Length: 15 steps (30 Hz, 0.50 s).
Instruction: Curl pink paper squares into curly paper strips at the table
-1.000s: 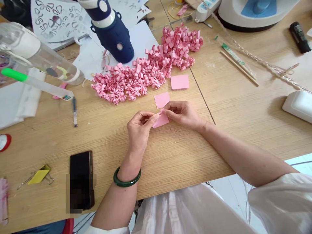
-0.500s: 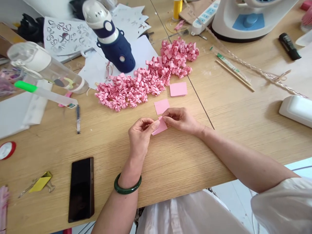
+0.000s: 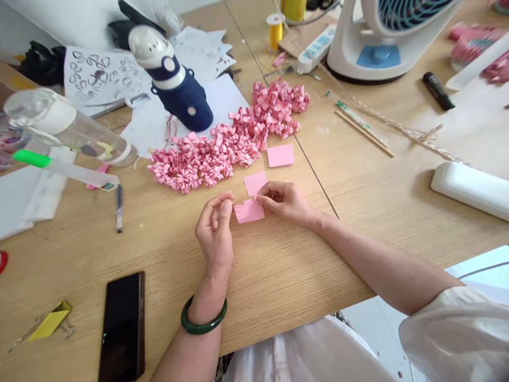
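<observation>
A small pink paper piece (image 3: 251,211) with cut strips along its left side is between my hands, low over the table. My right hand (image 3: 288,202) pinches its upper right corner between thumb and forefinger. At the left edge, my left hand (image 3: 214,228) has its fingers loosely curled and its thumb raised; the fingertips are beside the paper, and I see no clear grip on it. A second pink paper piece (image 3: 254,182) lies just behind, and a pink paper rectangle (image 3: 280,156) sits farther back. Beyond them spreads a long heap of curled pink paper flowers (image 3: 207,159).
A navy bottle (image 3: 183,101) and a clear bottle (image 3: 87,132) stand at the back left. A phone (image 3: 122,323) and a binder clip (image 3: 51,321) lie front left. Behind are a white fan (image 3: 369,53) and a power strip (image 3: 316,49); wooden sticks (image 3: 366,133) lie to the right.
My left hand has drawn back leftward from the paper, its thumb lifting off. More of the paper and its strips now shows. The right hand still pinches it. The camera view has shifted.
</observation>
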Each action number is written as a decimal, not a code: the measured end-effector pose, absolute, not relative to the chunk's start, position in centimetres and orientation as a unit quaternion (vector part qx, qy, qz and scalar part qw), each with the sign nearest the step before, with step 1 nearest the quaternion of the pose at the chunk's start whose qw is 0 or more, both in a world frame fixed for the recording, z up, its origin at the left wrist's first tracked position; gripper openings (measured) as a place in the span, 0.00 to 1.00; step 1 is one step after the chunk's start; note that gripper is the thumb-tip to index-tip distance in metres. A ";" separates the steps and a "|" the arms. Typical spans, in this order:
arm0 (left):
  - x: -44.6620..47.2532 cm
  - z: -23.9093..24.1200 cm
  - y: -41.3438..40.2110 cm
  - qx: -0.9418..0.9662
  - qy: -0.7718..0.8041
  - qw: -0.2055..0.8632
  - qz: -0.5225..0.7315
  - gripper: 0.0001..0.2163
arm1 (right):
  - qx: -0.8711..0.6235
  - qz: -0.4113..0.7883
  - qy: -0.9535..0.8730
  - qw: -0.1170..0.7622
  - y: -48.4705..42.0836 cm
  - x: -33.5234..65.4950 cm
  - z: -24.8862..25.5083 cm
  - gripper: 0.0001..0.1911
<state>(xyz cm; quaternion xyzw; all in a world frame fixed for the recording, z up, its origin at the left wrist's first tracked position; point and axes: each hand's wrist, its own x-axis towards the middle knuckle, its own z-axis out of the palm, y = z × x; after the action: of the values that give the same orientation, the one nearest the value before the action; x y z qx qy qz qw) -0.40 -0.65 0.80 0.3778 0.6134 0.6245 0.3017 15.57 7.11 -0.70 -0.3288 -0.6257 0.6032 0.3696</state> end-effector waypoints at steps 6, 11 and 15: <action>-0.2 0.4 -0.8 0.419 0.600 0.315 0.604 0.14 | -0.315 0.616 -0.612 0.383 7.2 15.5 -0.9 0.15; -0.3 0.0 -0.7 0.403 0.629 0.304 0.591 0.10 | -0.320 0.628 -0.604 0.371 7.2 15.5 -1.0 0.18; -0.3 -0.1 -0.8 0.399 0.634 0.285 0.597 0.09 | -0.321 0.617 -0.616 0.370 7.1 15.5 -0.7 0.17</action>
<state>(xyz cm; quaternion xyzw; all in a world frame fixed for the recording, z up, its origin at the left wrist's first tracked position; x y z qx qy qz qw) -0.35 -0.75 -0.14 0.3995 0.6342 0.5973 0.2852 15.45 7.08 -0.73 -0.3215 -0.6156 0.6169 0.3703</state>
